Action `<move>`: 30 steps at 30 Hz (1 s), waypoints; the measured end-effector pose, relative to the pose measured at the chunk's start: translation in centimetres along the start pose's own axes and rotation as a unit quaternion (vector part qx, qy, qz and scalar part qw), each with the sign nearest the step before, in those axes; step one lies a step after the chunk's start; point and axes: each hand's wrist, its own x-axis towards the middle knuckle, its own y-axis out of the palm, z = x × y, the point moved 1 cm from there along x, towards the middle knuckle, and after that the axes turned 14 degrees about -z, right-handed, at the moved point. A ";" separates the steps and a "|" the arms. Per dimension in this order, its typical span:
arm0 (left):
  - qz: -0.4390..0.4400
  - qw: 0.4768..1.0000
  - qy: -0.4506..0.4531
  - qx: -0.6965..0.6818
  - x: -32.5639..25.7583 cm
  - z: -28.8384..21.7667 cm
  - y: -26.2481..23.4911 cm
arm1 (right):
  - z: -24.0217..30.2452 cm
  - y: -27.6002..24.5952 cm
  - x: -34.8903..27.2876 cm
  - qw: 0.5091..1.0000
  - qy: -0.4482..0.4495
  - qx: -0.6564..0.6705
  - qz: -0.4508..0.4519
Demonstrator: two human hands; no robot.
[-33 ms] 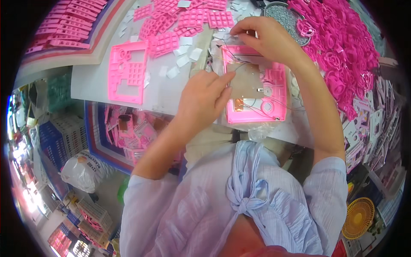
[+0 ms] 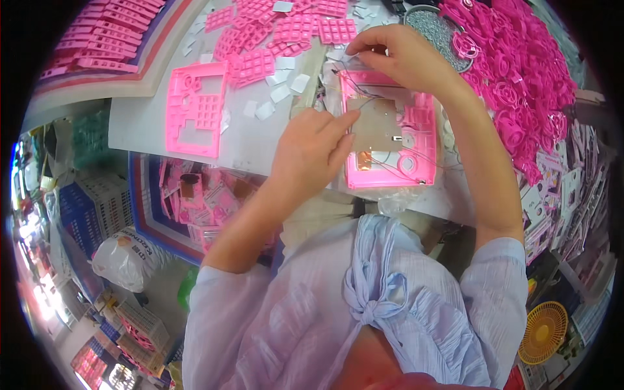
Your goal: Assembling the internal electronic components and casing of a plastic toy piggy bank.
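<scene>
A pink plastic casing (image 2: 390, 177) lies open-side up on the table in front of me. Over its left half is a flat grey-brown board (image 2: 375, 133), with thin dark wires (image 2: 416, 158) looping across both. My left hand (image 2: 313, 144) rests at the casing's left side. Its index fingertip touches the board's left edge, the thumb is apart below it, and the other fingers curl. My right hand (image 2: 403, 57) is above the casing's far edge, thumb and index pinched near small white squares (image 2: 336, 55); what lies between the fingertips cannot be made out.
A second pink casing (image 2: 170, 110) lies to the left. Pink keypad pieces (image 2: 253, 65) and white squares are scattered at the back. A round container of small metal parts (image 2: 437, 32) stands by a large heap of pink parts (image 2: 513, 97) on the right. Pink strips (image 2: 107, 39) fill the far left.
</scene>
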 end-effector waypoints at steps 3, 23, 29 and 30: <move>-0.007 1.000 -0.008 -0.012 -0.2 0.1 -0.1 | 1.3 0.3 1.5 0.998 0.003 -0.002 0.070; -0.090 0.992 0.008 0.093 5.5 1.2 3.8 | 1.4 -0.4 -4.3 0.974 0.059 0.147 -0.164; -0.107 0.993 -0.014 0.045 4.6 1.7 3.9 | 1.2 -2.3 -4.6 0.946 0.191 0.258 -0.045; -0.108 0.993 -0.014 0.042 4.7 1.7 4.0 | 1.6 -2.1 -5.0 0.940 0.199 0.276 -0.030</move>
